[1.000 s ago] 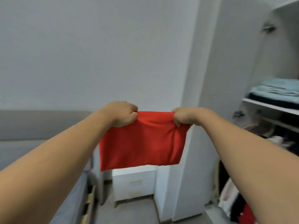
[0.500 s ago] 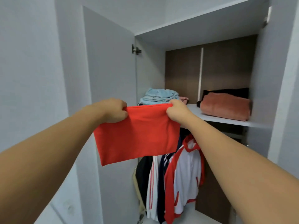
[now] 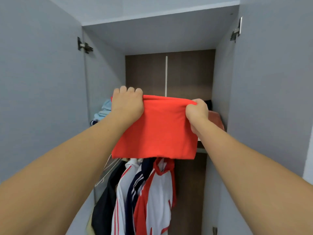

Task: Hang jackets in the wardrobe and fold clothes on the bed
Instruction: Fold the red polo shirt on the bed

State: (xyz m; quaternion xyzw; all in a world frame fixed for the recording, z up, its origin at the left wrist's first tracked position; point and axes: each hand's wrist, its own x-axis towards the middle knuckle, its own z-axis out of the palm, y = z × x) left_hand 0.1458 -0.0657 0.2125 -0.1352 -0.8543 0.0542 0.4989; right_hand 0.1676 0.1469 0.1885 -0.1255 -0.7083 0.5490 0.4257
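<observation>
A folded red garment (image 3: 160, 128) hangs flat in front of the open wardrobe, held up by its top edge at shelf height. My left hand (image 3: 127, 104) grips its top left corner, knuckles up. My right hand (image 3: 197, 111) pinches its top right corner. The garment hides most of the wardrobe shelf (image 3: 201, 143) behind it. Below it, several jackets (image 3: 152, 192) in white, navy and red hang on the rail.
Folded light-blue clothes (image 3: 104, 110) lie on the shelf at the left, and a folded salmon-pink item (image 3: 216, 120) at the right. Both wardrobe doors (image 3: 42, 99) stand open on either side. Wire hangers (image 3: 108, 168) show at the rail's left end.
The view has swung from the bedroom wall to face the wardrobe squarely. Both hands have carried the red garment up and forward to the shelf, still holding its top corners.
</observation>
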